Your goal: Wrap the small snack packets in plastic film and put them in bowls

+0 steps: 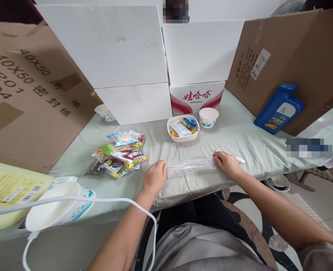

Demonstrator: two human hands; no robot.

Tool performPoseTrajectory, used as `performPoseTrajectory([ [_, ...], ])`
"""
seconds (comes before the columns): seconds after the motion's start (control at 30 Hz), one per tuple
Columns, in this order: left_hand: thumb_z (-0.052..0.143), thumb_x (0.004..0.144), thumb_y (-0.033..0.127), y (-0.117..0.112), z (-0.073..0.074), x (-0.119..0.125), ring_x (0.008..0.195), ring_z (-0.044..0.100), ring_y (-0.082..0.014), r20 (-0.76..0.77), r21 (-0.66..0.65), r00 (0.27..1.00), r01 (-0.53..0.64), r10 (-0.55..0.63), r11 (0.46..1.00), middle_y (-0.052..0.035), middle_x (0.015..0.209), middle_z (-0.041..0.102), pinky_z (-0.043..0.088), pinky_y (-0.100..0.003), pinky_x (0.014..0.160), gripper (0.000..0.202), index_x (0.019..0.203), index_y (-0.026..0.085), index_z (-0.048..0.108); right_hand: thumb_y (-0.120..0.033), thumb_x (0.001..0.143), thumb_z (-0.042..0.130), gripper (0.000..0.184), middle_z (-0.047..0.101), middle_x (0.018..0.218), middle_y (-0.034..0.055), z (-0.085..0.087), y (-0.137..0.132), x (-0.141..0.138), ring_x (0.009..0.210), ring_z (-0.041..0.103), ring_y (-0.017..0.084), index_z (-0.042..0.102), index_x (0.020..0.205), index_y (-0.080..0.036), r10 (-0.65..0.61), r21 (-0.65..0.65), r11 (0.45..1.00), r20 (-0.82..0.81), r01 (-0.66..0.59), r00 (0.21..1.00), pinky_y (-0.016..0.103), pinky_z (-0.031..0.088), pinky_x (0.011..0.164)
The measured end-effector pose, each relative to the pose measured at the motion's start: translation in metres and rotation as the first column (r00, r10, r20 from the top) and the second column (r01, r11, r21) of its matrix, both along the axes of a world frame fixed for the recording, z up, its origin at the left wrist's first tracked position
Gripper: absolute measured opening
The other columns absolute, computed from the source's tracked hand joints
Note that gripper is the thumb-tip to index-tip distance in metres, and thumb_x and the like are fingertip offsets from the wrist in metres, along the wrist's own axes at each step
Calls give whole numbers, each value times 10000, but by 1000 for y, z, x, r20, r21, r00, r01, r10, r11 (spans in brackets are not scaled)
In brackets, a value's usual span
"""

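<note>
A clear plastic wrap [190, 166], folded into a long strip, stretches between my two hands just over the cloth-covered table. My left hand [155, 175] is closed on its left end, fingers pressed together. At the other end, my right hand [228, 163] pinches the wrap; a small white item [240, 159] shows just behind that hand, its kind unclear. Left of my left hand lies a pile of snack packets [124, 152]. Beyond the wrap sits a white bowl [183, 138] holding several small packets [181, 128], with a paper cup [208, 117] beside it.
White boxes [132, 103] form a wall at the back. Cardboard boxes stand left [36, 94] and right [290, 56]. A blue bottle [279, 109] leans at right. Front left are a large paper cup [59, 207], a yellow container [11, 192] and a white cable [104, 199].
</note>
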State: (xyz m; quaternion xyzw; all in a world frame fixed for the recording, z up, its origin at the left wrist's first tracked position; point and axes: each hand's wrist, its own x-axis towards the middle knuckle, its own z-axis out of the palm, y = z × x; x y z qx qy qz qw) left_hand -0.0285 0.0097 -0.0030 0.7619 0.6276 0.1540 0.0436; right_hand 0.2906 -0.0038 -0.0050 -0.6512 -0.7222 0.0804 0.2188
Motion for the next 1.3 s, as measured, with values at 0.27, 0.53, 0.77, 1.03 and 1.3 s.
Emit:
performPoseTrajectory([
  [0.27,476,918,303,-13,17,8,1016,594,-294,-39,325,999,-7,21,946,-148,1037,651,449,-411,888,256,1023,148,650,-390,944,494,324,640,1106,147,10,-10,-17,1055,563,300,654,1115,-166,16,311,946,230,-90,973,439,433,894],
  [0.53,427,903,608,-41,-23,48,1426,257,-361,-183,41,916,370,-357,928,-131,1520,385,259,-554,1115,710,1458,167,381,-754,835,422,876,390,1514,145,-15,-29,-38,1421,245,375,348,1490,-176,441,-19,882,382,-471,812,580,198,1107],
  [0.77,557,896,426,-57,-8,62,1218,481,-343,-114,98,936,344,-332,934,-147,1302,570,395,-519,996,443,1263,178,577,-334,939,516,442,524,1408,129,-24,-81,20,1276,453,287,511,1352,-176,264,145,931,367,-335,892,457,335,1014],
  [1.03,584,887,388,-72,-16,88,1244,470,-300,12,132,801,592,-598,795,-117,1319,560,348,-511,1044,449,1292,205,524,-105,883,543,227,698,906,30,23,-120,22,948,597,216,640,1034,-245,353,386,846,110,-367,929,397,414,853],
  [1.3,530,902,302,-69,-24,73,1426,287,-271,35,81,740,668,-672,740,-69,1441,495,250,-484,1143,518,1403,224,422,-255,894,569,194,688,952,51,65,-32,-12,863,663,168,597,1083,-219,420,87,901,-413,-425,808,313,528,768],
])
